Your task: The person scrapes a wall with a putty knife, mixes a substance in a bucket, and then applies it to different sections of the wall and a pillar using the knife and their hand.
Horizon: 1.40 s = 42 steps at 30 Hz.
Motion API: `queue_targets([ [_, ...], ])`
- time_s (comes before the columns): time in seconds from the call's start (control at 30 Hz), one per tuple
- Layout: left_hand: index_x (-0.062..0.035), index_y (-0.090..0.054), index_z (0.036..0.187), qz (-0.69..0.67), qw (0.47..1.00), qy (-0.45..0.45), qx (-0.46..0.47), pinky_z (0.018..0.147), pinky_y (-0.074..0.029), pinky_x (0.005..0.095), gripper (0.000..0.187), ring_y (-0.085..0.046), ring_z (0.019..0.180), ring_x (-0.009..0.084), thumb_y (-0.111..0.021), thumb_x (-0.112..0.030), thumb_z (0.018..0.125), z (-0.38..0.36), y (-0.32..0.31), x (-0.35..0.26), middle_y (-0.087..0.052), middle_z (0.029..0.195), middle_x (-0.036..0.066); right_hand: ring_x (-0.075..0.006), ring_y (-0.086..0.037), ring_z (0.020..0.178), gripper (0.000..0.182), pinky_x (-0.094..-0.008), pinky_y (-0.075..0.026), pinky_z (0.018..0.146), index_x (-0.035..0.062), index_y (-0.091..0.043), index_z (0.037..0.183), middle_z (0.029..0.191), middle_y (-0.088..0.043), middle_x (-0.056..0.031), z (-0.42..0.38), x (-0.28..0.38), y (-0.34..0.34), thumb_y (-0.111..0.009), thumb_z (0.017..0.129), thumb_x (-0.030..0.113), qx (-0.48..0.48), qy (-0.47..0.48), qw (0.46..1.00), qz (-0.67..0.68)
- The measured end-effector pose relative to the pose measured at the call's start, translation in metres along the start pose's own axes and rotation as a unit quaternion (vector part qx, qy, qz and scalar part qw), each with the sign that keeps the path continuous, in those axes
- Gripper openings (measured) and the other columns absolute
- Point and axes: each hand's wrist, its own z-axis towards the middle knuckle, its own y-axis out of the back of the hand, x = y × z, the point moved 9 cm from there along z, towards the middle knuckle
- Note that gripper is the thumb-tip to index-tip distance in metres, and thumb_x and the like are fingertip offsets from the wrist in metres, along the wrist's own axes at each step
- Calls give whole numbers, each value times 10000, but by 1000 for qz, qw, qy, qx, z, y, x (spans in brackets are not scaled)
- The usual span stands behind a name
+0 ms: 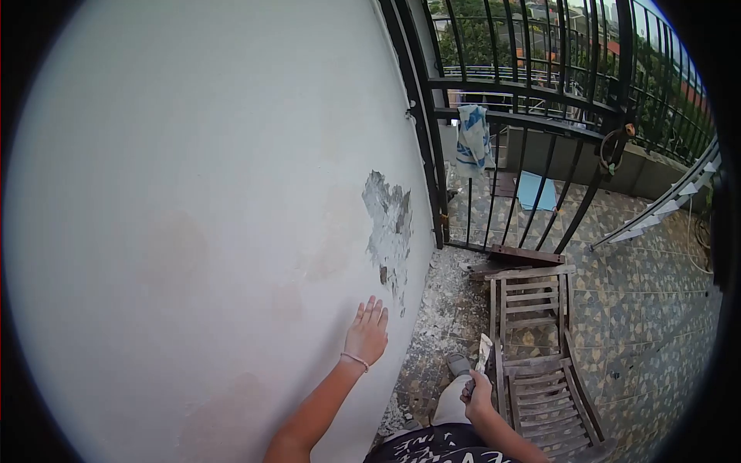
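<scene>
My left hand [366,336] lies flat against the white wall [193,193], fingers stretched out and pointing up, a beaded bracelet [355,359] on the wrist. Just above and to the right of its fingertips is a peeled patch [388,224] where grey shows under ragged paint edges. Low on the right, my right hand [478,392] is wrapped round the handle of a scraper [484,352]. Its blade points up, smeared with whitish material, and is apart from the wall.
A slatted wooden folding chair [532,309] stands right of my legs on the patterned tile floor [641,309]. White flakes [444,297] litter the wall's foot. Beyond is a black metal gate [532,116] with a blue-and-white towel [473,137]; a light blue sheet [536,191] lies behind it.
</scene>
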Motion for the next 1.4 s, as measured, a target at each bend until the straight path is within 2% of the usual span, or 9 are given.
queue_targets([
  [0.13,29,-450,1374,92,993,-14,66,1198,-176,449,553,-248,1449,332,-511,-234,892,62,-38,12,-374,1494,201,-107,-373,431,193,-280,-281,422,194,-451,802,552,-396,41,48,78,-46,-625,875,238,51,-7,997,-48],
  [0.3,30,-358,1447,276,950,-66,127,1216,-121,438,586,-203,1469,322,-431,-217,920,117,-110,43,-297,1548,195,-94,-370,442,168,-279,-289,415,175,-449,851,594,-382,46,80,213,-121,-615,874,193,99,99,987,-74],
  [0.4,-25,-274,1508,383,911,22,151,1218,-58,437,696,-100,1498,296,-460,-346,919,158,-100,92,-180,1607,136,-76,-393,468,143,-271,-304,411,156,-470,857,635,-415,42,103,260,-152,-612,868,164,105,128,983,-80],
  [0.47,-45,-215,1531,461,874,-10,155,1217,-46,439,740,-73,1502,287,-447,-407,929,185,-93,105,-138,1620,117,-75,-388,467,142,-270,-302,412,152,-469,859,634,-409,45,116,280,-170,-610,869,152,124,139,978,-97],
  [0.6,-78,-137,1555,508,835,-47,205,1215,-29,446,809,-34,1506,279,-417,-523,940,240,-77,117,-87,1631,104,-70,-380,473,154,-254,-289,425,159,-469,870,649,-414,48,129,290,-191,-623,859,155,133,138,975,-110],
  [0.87,-61,-125,1554,524,840,-1,142,1212,-36,461,800,-50,1502,312,-388,-526,959,313,-56,132,-77,1630,123,-84,-402,508,164,-273,-313,456,167,-477,894,655,-413,49,150,238,-181,-630,837,168,108,46,986,-119],
  [1.03,2,-108,1541,567,811,-6,141,1212,-51,457,775,-80,1498,314,-366,-463,977,281,-107,121,-100,1622,150,-81,-431,577,161,-268,-336,484,158,-500,905,681,-432,45,147,233,-182,-642,828,153,122,7,980,-160],
  [1.2,21,-107,1536,552,808,-58,198,1216,-59,439,739,-95,1497,296,-350,-403,982,212,-170,102,-105,1622,140,-109,-453,620,142,-299,-348,513,141,-524,904,717,-472,22,159,250,-179,-627,808,165,119,55,968,-215],
  [1.4,-89,-51,1560,527,816,-12,235,1224,-18,404,657,-18,1507,250,-307,-306,995,205,-161,110,-17,1640,42,-132,-499,694,189,-313,-410,576,119,-553,967,775,-508,-2,165,250,-187,-621,794,150,140,52,966,-209],
])
